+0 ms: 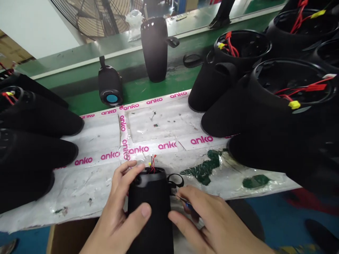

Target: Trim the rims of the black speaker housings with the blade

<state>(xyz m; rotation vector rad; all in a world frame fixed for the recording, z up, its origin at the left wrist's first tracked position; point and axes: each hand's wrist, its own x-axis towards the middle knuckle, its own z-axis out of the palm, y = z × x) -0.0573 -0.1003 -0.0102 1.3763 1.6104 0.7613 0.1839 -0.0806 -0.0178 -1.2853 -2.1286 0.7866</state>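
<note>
A black cylindrical speaker shell [153, 197] lies at the near edge of the bench, its open end facing away with red wires [152, 163] poking out. My left hand [119, 211] wraps round its left side, thumb across the top. My right hand [212, 222] rests against its right side and pinches a thin metal tool with a blue part [184, 201]. A black loop strap [176, 180] sticks out beside the shell's rim.
White sheeting taped with pink "anko" tape [159, 144] covers the bench. Several black speaker shells [278, 102] with red wires pile up at right, more [31, 141] at left. An upright shell [155, 49] and a lying speaker [110, 86] sit on the green belt [79, 91]. A fan [92, 16] stands behind.
</note>
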